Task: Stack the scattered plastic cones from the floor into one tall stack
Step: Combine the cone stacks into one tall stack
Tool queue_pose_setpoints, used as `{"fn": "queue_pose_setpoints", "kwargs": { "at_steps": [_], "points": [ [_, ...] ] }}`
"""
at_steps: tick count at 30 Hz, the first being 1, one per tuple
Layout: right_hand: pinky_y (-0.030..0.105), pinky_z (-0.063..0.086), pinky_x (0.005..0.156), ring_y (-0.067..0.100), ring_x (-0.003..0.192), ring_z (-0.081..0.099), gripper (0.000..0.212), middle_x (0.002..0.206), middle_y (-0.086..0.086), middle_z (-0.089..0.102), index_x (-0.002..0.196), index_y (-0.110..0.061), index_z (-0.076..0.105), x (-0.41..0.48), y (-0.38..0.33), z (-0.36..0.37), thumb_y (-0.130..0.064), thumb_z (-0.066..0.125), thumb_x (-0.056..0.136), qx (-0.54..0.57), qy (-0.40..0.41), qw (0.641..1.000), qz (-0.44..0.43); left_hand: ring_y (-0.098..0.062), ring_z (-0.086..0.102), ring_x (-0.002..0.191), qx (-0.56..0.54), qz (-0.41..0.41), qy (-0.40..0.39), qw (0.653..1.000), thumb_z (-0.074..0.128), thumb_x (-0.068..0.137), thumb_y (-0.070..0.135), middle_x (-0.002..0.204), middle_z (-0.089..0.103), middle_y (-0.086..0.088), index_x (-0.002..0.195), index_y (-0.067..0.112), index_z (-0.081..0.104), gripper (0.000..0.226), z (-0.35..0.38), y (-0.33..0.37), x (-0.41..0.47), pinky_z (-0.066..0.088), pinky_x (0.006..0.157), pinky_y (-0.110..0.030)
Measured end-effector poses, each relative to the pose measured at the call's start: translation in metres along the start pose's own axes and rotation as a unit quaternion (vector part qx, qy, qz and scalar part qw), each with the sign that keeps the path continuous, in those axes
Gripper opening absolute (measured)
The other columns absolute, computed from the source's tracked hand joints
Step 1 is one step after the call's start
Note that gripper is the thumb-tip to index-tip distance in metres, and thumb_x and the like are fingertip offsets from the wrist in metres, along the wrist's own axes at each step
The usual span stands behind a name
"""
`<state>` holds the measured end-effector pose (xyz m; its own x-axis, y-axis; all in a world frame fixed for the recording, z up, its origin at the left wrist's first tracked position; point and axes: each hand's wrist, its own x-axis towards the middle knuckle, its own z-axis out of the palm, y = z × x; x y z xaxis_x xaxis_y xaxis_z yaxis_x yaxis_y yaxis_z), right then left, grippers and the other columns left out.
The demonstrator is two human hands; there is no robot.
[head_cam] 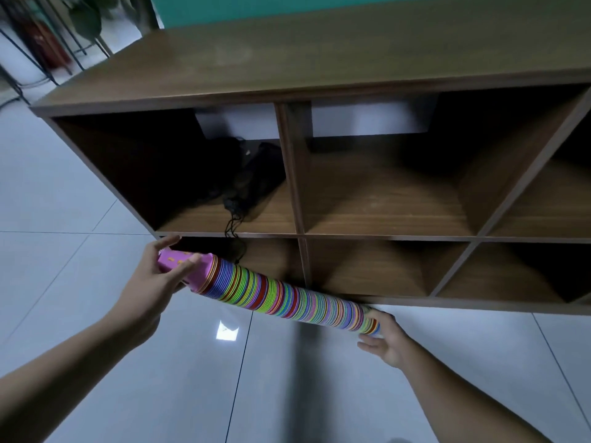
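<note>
Your left forearm [64, 366] and right forearm [463, 388] reach in from the near edge, and the cone stack [287, 295] lies sideways between your hands, in front of the lower row of the shelf unit [319, 78]. It runs from high on the left to lower on the right and looks held off the floor [80, 203]. No loose cones are in view, so stacking looks done or close to it; my read is that the step in hand is carrying or turning the stack. Keep pushing both ends toward each other so the nested cones can't slide apart. Keep it straight, since a stack this long will want to bow in the middle. If you stand it up, set the wide right end down first and steer from the left. Left hand [156, 276] grips the purple cone [182, 262] at the left end, thumb on the far side and fingers curled over the near side. Right hand [388, 342] cups the right end, thumb on the near side and fingers wrapping round behind; how tightly, I can't tell. Watch the cord hanging from the black mesh bag [249, 177] in the upper left compartment, which dangles just behind the left end.
</note>
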<state>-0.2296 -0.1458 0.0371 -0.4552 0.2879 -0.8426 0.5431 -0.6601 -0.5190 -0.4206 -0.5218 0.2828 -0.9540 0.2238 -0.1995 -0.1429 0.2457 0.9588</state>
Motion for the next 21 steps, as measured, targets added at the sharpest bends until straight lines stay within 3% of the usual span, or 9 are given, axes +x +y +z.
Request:
{"fn": "queue_pose_setpoints", "kwargs": {
  "at_steps": [7,15,21],
  "points": [
    [0.056,0.053,0.108,0.044,0.115,0.069,0.029,0.114,0.019,0.064,0.126,-0.009,0.060,-0.017,0.012,-0.008,-0.015,0.069,0.099,0.031,-0.017,0.999,0.021,-0.022,0.070,0.118,-0.051,-0.038,0.000,0.998,0.076,0.093,0.039,0.121,0.078,-0.006,0.124,0.012,0.069,0.042,0.000,0.003,-0.010,0.047,0.115,-0.045],
    [0.058,0.057,0.102,0.046,0.108,0.073,0.037,0.125,0.018,0.069,0.130,-0.010,0.061,-0.062,-0.016,-0.019,-0.006,0.072,0.095,0.002,-0.037,0.998,-0.051,-0.021,0.068,0.120,-0.092,0.011,0.014,0.996,0.074,0.096,0.044,0.127,0.076,-0.008,0.128,0.010,0.069,0.047,-0.015,0.048,-0.026,0.046,0.116,-0.043],
    [0.049,0.062,0.096,0.040,0.110,0.074,0.045,0.128,0.023,0.068,0.132,-0.014,0.057,-0.132,-0.079,-0.035,-0.008,0.077,0.093,-0.014,-0.040,0.991,-0.127,-0.012,0.071,0.107,-0.125,0.083,0.022,0.988,0.067,0.101,0.044,0.116,0.078,-0.003,0.129,0.007,0.067,0.046,-0.014,0.115,-0.056,0.048,0.108,-0.034]
  ]
}}
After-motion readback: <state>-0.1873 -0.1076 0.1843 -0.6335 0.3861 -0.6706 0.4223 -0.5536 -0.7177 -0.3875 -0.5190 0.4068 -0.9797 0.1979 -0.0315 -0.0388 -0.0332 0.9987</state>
